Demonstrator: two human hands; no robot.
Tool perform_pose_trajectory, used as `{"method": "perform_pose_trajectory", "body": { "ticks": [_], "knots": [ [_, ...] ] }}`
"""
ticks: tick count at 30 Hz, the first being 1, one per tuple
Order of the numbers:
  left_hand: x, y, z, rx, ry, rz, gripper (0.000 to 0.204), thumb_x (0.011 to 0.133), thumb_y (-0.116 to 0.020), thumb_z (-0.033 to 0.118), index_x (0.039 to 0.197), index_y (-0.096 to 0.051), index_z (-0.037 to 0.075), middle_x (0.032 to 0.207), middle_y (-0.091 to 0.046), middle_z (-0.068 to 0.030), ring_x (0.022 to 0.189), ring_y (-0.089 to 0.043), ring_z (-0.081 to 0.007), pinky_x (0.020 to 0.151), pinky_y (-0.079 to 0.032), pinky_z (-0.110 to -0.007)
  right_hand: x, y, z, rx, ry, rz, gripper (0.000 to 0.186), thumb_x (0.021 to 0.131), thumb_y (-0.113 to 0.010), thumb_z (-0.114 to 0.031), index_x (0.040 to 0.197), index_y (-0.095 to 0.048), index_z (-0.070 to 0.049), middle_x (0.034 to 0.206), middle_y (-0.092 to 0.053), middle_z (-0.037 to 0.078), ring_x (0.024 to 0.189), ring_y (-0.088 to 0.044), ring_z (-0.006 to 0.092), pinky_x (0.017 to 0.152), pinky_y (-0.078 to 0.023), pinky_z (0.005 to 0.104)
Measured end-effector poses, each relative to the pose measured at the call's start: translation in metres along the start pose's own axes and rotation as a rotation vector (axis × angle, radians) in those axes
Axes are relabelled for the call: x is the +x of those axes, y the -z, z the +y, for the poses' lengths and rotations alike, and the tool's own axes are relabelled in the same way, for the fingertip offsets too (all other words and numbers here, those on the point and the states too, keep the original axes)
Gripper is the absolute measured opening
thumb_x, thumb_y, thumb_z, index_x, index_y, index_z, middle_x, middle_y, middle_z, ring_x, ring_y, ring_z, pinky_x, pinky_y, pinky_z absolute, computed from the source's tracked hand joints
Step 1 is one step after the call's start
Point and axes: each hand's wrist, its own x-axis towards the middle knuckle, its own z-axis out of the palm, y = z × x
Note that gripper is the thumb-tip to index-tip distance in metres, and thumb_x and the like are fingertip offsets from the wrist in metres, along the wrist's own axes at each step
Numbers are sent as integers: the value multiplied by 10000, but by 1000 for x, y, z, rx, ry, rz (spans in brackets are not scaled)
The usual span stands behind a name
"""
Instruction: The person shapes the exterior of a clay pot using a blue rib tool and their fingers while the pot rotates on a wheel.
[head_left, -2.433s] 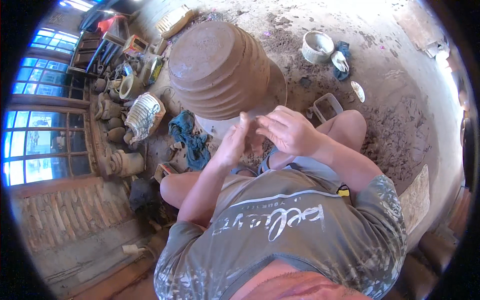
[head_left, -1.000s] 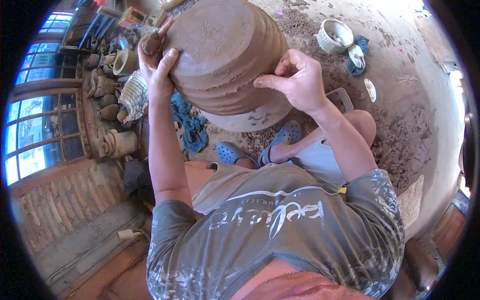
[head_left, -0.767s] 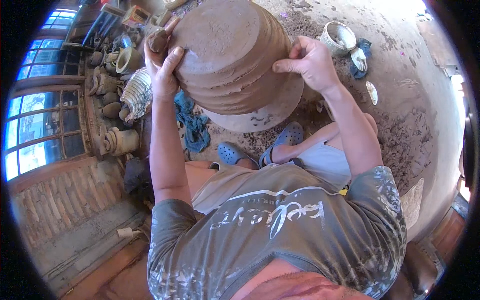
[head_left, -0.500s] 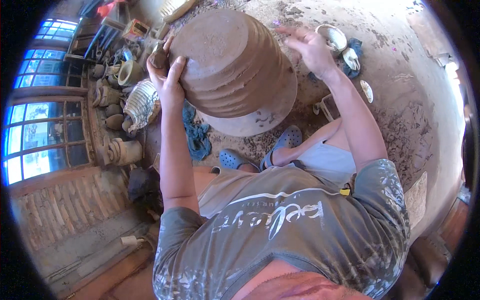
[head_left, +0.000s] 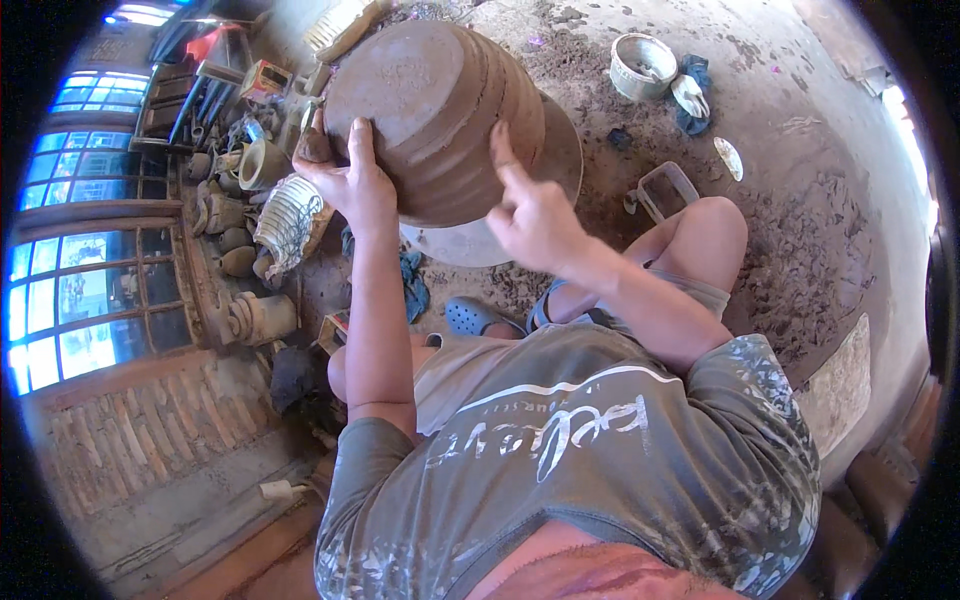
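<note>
Clay pots [head_left: 285, 215] clutter the floor at far left. Left hand [head_left: 350, 180] lies flat on the big ridged clay pot [head_left: 435, 100], fingers spread, no grasp. Pot sits inverted on round wheel [head_left: 555, 150]. Right hand [head_left: 535, 215] half-curled, index fingertip touching pot wall, holding nothing. Metal bowl [head_left: 642, 65] further right.

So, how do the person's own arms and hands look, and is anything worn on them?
Both arms are bare from the short sleeves of a grey T-shirt with pale splashes and white lettering. The left hand and the right hand wear no gloves; no watch or ring shows. Some clay appears smeared on the fingers.
</note>
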Motion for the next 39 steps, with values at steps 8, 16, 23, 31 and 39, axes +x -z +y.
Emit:
{"method": "perform_pose_trajectory", "body": {
  "ticks": [8,16,23,31,39],
  "knots": [
    [-12,14,13,92,-35,70,424,1112,-545,269,1340,-458,-77,1375,-569,-215,1276,-547,-229,1094,-444,-387,-46,-30,-28,-136,467,-113,363,898,-766,-187,1241,-775,-66,875,-725,84,668,-699,317,583,-576,423],
    [-109,53,74,150,528,-899,500,1156,-437,418,1045,-682,-3,856,-675,-30,770,-570,-116,686,-461,-294,-17,34,-26,-101,666,-84,567,859,-806,-163,1334,-647,104,1011,-646,132,862,-633,306,769,-562,384],
    [-125,36,63,-40,914,-801,486,1115,-544,499,1151,-718,47,885,-668,38,749,-537,-38,635,-390,-214,-28,38,-1,-93,532,-139,323,894,-746,-172,1153,-725,20,990,-671,124,951,-672,293,811,-577,413],
    [-123,23,60,36,790,-827,280,1089,-594,330,1051,-663,61,773,-623,1,701,-537,-70,618,-397,-256,-29,50,8,-51,481,-54,274,900,-809,-101,1131,-755,34,1101,-751,163,938,-738,333,825,-603,389],
    [-24,7,36,103,-42,37,471,1061,-677,251,1371,-481,-44,1340,-560,-160,1188,-571,-240,1068,-456,-400,24,68,20,196,-21,264,207,934,-799,-65,1115,-779,34,1083,-772,158,939,-759,214,818,-605,324]
  ]
}}
